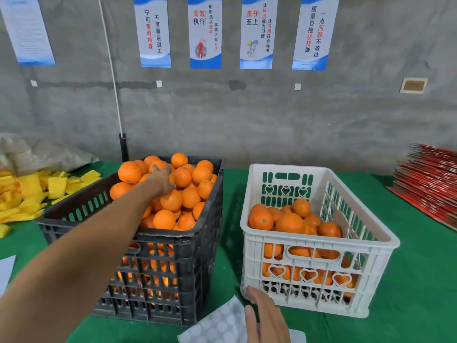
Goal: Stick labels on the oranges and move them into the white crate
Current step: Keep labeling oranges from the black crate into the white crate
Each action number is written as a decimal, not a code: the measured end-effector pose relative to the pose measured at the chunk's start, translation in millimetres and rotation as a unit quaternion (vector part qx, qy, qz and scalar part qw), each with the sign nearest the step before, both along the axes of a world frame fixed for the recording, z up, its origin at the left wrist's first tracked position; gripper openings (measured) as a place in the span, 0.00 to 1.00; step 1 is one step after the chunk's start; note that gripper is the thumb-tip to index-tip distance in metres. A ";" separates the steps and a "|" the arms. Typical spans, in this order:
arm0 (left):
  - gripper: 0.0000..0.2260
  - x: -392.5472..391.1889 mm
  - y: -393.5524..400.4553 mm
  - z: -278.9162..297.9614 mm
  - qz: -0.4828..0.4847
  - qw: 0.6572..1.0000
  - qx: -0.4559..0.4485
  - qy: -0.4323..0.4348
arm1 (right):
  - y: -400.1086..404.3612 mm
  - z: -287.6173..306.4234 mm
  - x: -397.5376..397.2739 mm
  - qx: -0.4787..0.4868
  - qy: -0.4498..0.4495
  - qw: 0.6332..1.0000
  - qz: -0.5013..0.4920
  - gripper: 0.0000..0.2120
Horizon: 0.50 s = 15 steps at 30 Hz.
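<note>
A black crate (202, 246) on the left is heaped with oranges (183, 177). My left hand (162, 180) reaches into the top of that heap, and its fingers curl down over one orange there, hiding most of it. To the right stands the white crate (319, 240), about half full of oranges (290, 222). A white sheet of round labels (217, 325) lies on the green cloth in front of the two crates. My right hand (265, 316) lies flat over that sheet with straight fingers, and its fingertips touch the white crate's lower left corner.
The table wears a green cloth (408, 280). Yellow foam pieces (29, 191) are piled at the left, with a grey bag (44, 154) behind them. A stack of red flat cartons (430, 184) sits at the right edge. A concrete wall with posters stands behind.
</note>
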<state>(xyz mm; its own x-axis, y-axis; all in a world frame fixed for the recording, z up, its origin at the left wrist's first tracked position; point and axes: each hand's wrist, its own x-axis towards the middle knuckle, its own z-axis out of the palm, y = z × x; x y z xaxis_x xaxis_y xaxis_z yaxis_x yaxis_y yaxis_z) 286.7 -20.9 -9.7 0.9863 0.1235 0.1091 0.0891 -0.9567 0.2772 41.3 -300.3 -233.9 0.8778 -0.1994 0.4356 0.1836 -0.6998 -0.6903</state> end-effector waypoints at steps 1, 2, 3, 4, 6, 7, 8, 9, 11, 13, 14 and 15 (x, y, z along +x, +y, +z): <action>0.26 -5.0 -1.1 3.9 0.001 1.000 -0.010 -0.012 | -0.6 1.6 -6.2 -0.029 -0.017 0.999 0.032 0.16; 0.25 -10.6 -2.0 9.0 -0.006 0.999 -0.020 -0.034 | -1.0 0.5 -10.8 -0.032 -0.037 0.998 0.047 0.14; 0.24 -17.1 -3.0 14.2 -0.017 0.997 -0.029 -0.066 | -1.4 -2.2 -14.1 -0.032 -0.054 0.997 0.040 0.14; 0.23 -25.5 -3.9 19.7 -0.029 0.993 -0.046 -0.103 | -7.7 -5.0 -15.0 -0.025 -0.054 0.997 0.042 0.15; 0.23 -49.0 -9.3 32.0 -0.066 0.975 -0.106 -0.185 | -7.2 -8.4 -12.7 -0.024 -0.055 0.997 0.051 0.15; 0.22 -64.6 -12.4 37.3 -0.089 0.961 -0.138 -0.224 | -6.4 -6.8 -12.0 -0.040 -0.060 0.996 0.046 0.15; 0.22 -82.9 -16.7 41.0 -0.114 0.945 -0.166 -0.258 | -6.4 -8.8 -11.5 -0.066 -0.067 0.994 0.050 0.15; 0.22 -102.6 -22.0 41.6 -0.142 0.928 -0.192 -0.286 | -8.0 -10.7 -10.8 -0.094 -0.080 0.991 0.050 0.16; 0.21 -143.2 -35.8 31.2 -0.206 0.893 -0.246 -0.314 | -10.7 -10.9 -12.4 -0.101 -0.075 0.990 0.065 0.22; 0.21 -183.4 -54.7 10.3 -0.260 0.862 -0.308 -0.306 | -11.5 -13.1 -16.5 -0.078 -0.054 0.992 0.088 0.26; 0.21 -201.1 -64.2 -2.3 -0.282 0.852 -0.322 -0.302 | -11.3 -15.1 -18.4 -0.060 -0.044 0.992 0.098 0.27; 0.21 -215.5 -72.6 -14.4 -0.299 0.846 -0.315 -0.308 | -11.2 -17.0 -19.8 -0.043 -0.036 0.993 0.105 0.27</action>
<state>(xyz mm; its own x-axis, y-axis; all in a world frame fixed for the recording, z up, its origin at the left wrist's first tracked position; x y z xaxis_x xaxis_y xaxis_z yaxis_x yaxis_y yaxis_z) 71.2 -93.5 -24.1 0.6732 -0.1534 0.7234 -0.7061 -0.4239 0.5672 21.5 -311.5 -250.9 0.8626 0.0253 0.5053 0.3781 -0.6959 -0.6105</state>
